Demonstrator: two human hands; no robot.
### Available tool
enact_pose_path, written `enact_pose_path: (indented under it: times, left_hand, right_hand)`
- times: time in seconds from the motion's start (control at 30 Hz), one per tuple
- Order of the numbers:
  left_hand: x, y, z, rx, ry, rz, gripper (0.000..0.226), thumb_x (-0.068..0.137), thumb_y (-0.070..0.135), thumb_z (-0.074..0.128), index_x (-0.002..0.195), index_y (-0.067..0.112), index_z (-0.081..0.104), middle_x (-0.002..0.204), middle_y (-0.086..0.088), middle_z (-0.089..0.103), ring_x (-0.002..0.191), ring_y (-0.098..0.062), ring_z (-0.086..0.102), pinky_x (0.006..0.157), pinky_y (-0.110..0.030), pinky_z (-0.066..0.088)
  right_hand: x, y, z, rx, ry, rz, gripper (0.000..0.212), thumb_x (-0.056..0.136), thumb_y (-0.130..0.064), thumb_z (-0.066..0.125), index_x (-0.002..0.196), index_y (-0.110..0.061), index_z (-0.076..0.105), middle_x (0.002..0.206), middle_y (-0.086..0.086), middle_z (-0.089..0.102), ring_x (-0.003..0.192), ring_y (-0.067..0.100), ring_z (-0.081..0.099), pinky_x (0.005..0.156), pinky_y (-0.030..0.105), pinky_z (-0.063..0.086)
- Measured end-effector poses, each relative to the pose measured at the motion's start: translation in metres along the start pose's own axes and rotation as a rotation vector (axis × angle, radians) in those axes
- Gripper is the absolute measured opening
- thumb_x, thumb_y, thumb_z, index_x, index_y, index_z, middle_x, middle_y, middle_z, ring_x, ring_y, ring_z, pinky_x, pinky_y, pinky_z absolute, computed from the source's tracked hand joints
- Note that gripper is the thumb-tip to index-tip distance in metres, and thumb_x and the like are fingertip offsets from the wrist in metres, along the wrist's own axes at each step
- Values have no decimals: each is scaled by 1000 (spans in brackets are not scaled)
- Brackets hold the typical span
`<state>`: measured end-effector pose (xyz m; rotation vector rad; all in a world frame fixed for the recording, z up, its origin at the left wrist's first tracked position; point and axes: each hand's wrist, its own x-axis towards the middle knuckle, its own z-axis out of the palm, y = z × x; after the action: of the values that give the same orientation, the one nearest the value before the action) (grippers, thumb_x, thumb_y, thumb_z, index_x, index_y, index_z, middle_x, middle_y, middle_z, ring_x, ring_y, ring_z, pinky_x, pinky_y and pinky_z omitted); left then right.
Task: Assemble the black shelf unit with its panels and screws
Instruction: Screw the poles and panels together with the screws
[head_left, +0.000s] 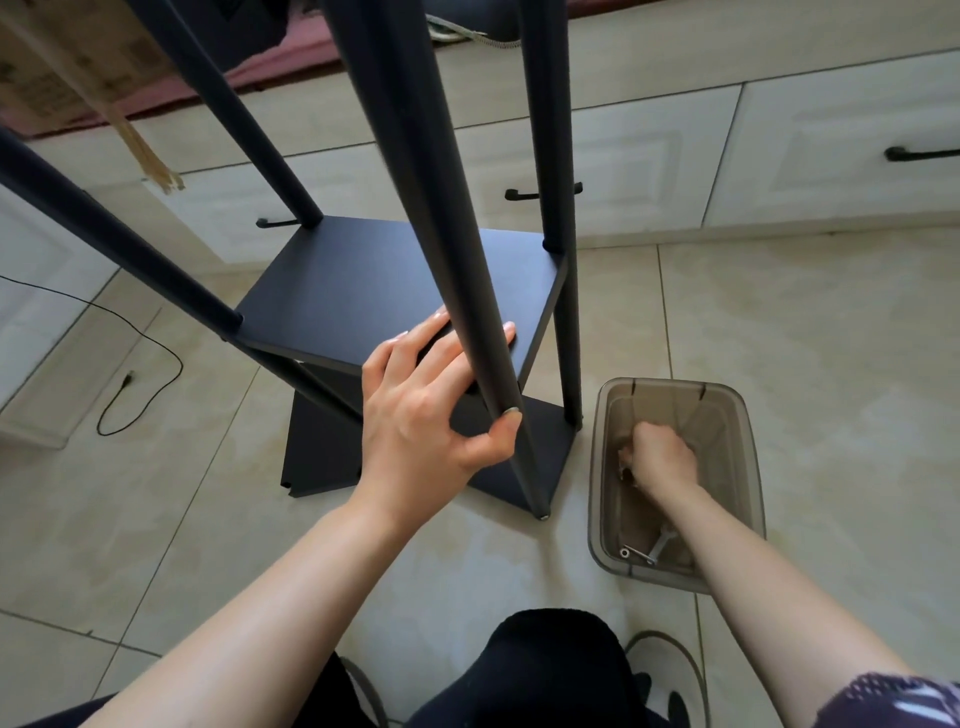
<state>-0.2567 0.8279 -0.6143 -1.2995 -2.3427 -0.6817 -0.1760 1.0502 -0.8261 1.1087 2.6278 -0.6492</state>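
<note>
Left hand (431, 410) is grasping the nearest round black metal post (447, 260) of the shelf unit at centre; right hand (662, 457), at four o'clock, is curling over something hidden inside a translucent grey plastic bin (750, 467).

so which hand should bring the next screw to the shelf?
Probably the right hand: it's already down in the plastic bin, fingers curled around hardware. The left hand grips the shelf post, steadying it.
</note>
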Motion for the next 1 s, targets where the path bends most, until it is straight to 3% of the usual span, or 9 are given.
enact_pose_path:
  times: [0.1,0.2,0.3,0.43,0.53,0.63,0.73,0.87,1.0]
  left_hand:
    - [-1,-2,1,-4,1,3,52,84,41,60,134,27,61,141,16,49,131,-27,53,104,-53,37]
    - [0,-1,2,2,-8,-4,52,85,41,59,135,26,61,142,12,53,133,-27,51,105,-52,37]
    - [-1,0,0,25,-50,-18,52,88,43,56,136,24,61,142,6,58,136,-27,49,108,-49,33]
    - [1,4,-10,57,-187,-60,56,92,49,47,142,26,55,148,5,53,145,-25,40,115,-47,27]
    - [3,6,-17,89,-283,-59,57,95,49,49,147,26,50,154,6,46,150,-23,31,120,-44,21]
    - [8,8,-24,101,-381,-72,61,96,49,50,152,26,42,160,8,36,154,-20,19,123,-41,12]
    - [11,10,-30,137,-459,-66,65,99,54,43,157,28,30,164,10,26,155,-20,9,124,-41,7]
    - [17,9,-35,223,-557,-37,69,102,56,37,161,28,14,167,10,13,156,-25,5,125,-43,7]
    - [19,9,-39,244,-607,-29,71,102,56,34,161,26,7,168,9,10,155,-30,4,125,-49,10]
  right_hand:
    - [-6,1,-8,387,24,53,21,94,-16,64,110,-4,62,109,18,66,103,35,62,89,46,53]
    - [-23,2,-20,631,81,11,21,92,-13,67,112,-7,66,109,10,68,103,24,63,92,39,52]
    - [-44,-1,-31,749,93,-89,10,94,-17,65,102,-20,70,100,-3,70,85,7,62,76,22,51]
    - [-68,-29,-52,1047,92,-141,16,99,-19,58,95,-15,73,85,1,73,79,12,68,67,24,57]
    - [-81,-61,-65,1264,62,-108,20,100,-25,56,93,-12,71,71,-5,69,65,5,63,58,16,52]
    - [-90,-90,-74,1439,2,-70,24,102,-27,52,93,-10,67,62,-7,64,57,5,60,55,19,50]
    - [-99,-114,-81,1424,24,-34,25,104,-28,44,92,-13,61,66,-6,67,65,6,65,57,20,49]
    - [-108,-132,-77,1281,-17,-74,39,105,-32,34,101,-9,65,92,11,71,89,22,67,84,40,51]
    - [-112,-137,-76,1306,-27,-162,42,105,-34,29,96,-4,58,61,11,64,58,21,61,68,39,47]
